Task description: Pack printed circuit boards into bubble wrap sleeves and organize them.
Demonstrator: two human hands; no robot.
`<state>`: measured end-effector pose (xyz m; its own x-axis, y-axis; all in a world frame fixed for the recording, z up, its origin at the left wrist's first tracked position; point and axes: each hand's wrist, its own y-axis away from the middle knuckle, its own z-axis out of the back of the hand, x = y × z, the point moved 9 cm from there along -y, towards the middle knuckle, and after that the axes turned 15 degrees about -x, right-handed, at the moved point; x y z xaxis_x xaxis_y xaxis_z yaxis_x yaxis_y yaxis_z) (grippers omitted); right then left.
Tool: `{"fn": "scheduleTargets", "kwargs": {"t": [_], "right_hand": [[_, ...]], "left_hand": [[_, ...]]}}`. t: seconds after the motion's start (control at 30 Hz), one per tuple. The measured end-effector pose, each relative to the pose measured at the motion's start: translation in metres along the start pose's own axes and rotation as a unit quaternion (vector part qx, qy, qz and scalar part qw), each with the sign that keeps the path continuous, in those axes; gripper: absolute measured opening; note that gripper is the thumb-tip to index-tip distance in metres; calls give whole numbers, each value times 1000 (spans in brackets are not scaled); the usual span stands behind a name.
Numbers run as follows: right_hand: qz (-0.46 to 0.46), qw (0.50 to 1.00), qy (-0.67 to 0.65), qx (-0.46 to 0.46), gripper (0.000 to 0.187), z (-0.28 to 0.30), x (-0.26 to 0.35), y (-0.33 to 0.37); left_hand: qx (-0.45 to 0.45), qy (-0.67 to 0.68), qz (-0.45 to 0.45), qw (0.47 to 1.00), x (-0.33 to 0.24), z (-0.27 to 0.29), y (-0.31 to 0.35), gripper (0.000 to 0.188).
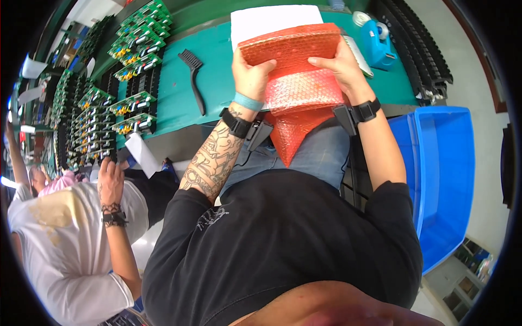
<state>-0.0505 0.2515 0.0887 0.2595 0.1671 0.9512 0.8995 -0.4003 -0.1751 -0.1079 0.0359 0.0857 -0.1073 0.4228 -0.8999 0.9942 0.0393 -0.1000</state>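
Note:
Both my hands grip a red bubble-wrap sheet (304, 87), folded over at its far end into a flat bundle. My left hand (252, 76) pinches the bundle's left side, thumb on top. On the right side my right hand (342, 68) does the same, its thumb pointing inward. The folds hide whatever may lie inside. A pointed corner of the wrap hangs over the table's front edge toward my lap. Behind the bundle, a white sheet or board (277, 16) lies on the green table.
A black brush (193, 76) lies left of my hands. Racks hold green circuit boards (136, 54) farther left. A blue tape dispenser (377, 46) and black slotted racks (416, 43) stand at right. A blue bin (443, 174) is beside me; a co-worker (70, 239) is at left.

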Motion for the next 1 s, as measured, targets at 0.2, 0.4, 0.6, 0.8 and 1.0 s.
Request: {"fn": "scheduleTargets", "kwargs": {"t": [0.2,0.4,0.6,0.8,1.0], "right_hand": [[32,997,64,20,77,-5,12,-1],[63,995,71,-15,75,9,10,-4],[49,996,81,-2,63,17,-9,-28],[60,994,92,-16,53,26,-20,-38],[103,986,129,-20,56,7,5,-44]], "left_hand": [[2,-72,-4,997,1,0,2,66],[-16,-67,-65,995,-10,-2,6,56],[-31,-62,-76,995,-7,-2,-1,50],[-33,-148,-112,982,4,-7,-13,63],[-5,-9,15,1000,10,-15,-22,61]]}}
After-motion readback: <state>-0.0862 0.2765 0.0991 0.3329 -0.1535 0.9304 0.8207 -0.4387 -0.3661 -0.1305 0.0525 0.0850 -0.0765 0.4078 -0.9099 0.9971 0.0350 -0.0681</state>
